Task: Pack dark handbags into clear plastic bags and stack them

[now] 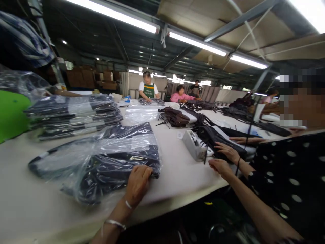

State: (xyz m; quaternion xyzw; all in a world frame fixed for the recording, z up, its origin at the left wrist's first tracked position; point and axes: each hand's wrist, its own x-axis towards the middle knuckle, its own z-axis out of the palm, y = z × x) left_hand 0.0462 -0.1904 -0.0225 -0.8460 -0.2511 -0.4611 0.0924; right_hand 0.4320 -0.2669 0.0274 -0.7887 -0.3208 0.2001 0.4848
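Observation:
My left hand [138, 181], a bracelet on its wrist, has its fingers curled over the near right corner of a dark garment in a clear plastic bag [122, 152]. The bag lies on the table in front of me, wrinkled and shiny. To the right, my right hand [220, 166] is closed, fingertips pressed together, just beside the front of a grey tape dispenser [193, 145]. Whatever is between those fingers is too small to make out.
Bagged dark garments [83, 113] are stacked at the left. A co-worker in a polka-dot top [291, 169] stands close at right, a hand [230, 151] on dark garments [213, 137]. Other people work across the white table [175, 176]. A green panel [12, 115] stands far left.

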